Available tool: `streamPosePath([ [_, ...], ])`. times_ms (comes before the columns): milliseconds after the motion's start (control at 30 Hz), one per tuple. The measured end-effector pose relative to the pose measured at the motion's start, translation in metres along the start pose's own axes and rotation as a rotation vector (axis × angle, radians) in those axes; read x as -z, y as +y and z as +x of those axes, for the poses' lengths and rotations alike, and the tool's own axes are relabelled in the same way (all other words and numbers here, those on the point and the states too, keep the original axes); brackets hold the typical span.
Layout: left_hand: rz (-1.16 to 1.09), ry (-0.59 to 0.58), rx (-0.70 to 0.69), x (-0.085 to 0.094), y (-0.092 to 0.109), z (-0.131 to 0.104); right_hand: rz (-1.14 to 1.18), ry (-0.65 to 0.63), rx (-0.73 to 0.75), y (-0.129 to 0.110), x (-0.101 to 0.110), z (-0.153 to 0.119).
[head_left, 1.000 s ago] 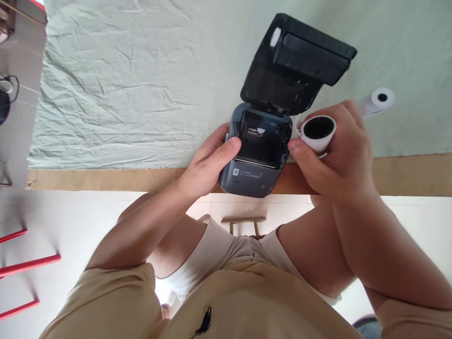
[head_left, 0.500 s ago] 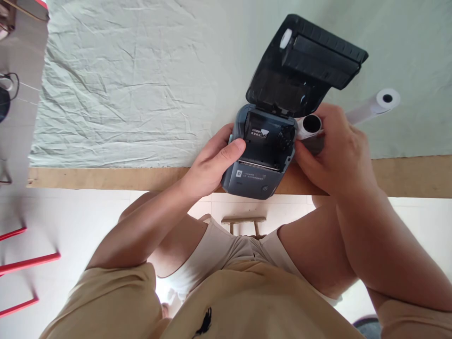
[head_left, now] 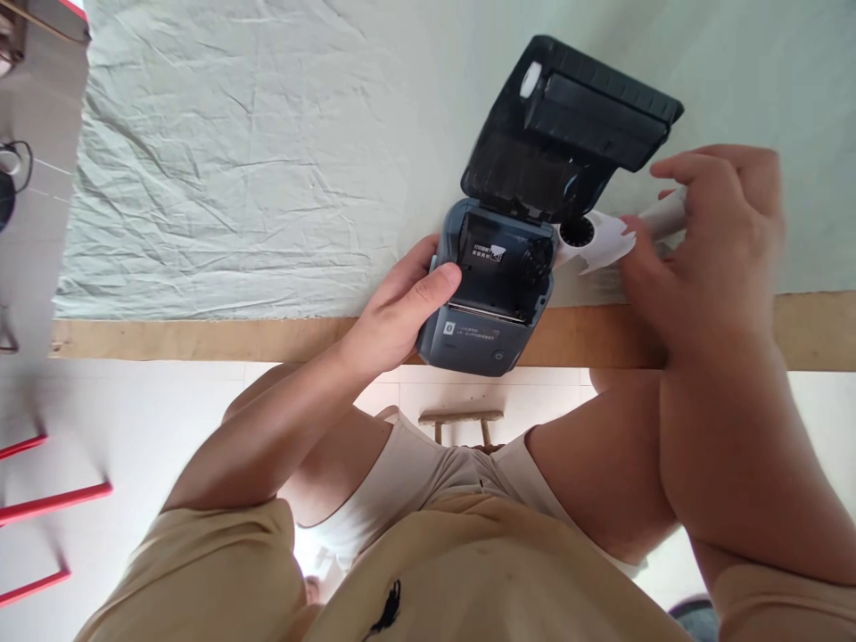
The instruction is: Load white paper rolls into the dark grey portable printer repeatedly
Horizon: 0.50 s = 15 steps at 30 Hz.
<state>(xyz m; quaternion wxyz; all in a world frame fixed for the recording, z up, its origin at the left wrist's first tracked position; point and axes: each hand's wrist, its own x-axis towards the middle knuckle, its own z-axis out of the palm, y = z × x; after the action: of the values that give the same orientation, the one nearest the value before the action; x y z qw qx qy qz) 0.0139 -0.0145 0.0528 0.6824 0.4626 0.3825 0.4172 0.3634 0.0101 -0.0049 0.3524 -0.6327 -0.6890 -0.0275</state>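
My left hand [head_left: 405,312] is closed on the side of a dark blue-grey label printer [head_left: 473,343], its thumb over the rim. The printer is tilted above the table's front edge, and its black lid [head_left: 568,125] stands raised, baring the hollow inside. Close by the printer's right side is a white paper roll [head_left: 605,241] with a black core and a ragged torn end. Over a second white roll [head_left: 665,217] I have my right hand [head_left: 709,232], thumb and forefinger apart. The hand hides much of that roll. Whether my thumb touches the torn paper, I cannot tell.
A pale green wrinkled cloth [head_left: 267,160] covers the table, with a bare wooden edge [head_left: 201,339] along the front. Below it is a small wooden stool [head_left: 461,416]. Red metal bars [head_left: 60,504] stand on the floor at left.
My right hand has left the black-cored roll and moved right, over the second roll. The torn paper end now shows. The printer has shifted slightly left in my left hand.
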Motion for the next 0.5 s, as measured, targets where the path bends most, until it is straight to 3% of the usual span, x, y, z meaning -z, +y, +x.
streamPosePath([
  [200, 0.0, -0.022, -0.001, 0.003, -0.002, 0.001, -0.06, 0.081, -0.078, 0.022, -0.011, 0.002],
  [367, 0.002, -0.035, -0.015, 0.004, -0.003, 0.002, 0.163, -0.034, -0.1, -0.009, 0.009, 0.003],
  [500, 0.01, -0.015, -0.008, 0.005, -0.003, 0.004, 0.138, -0.135, -0.025, -0.019, 0.017, 0.006],
])
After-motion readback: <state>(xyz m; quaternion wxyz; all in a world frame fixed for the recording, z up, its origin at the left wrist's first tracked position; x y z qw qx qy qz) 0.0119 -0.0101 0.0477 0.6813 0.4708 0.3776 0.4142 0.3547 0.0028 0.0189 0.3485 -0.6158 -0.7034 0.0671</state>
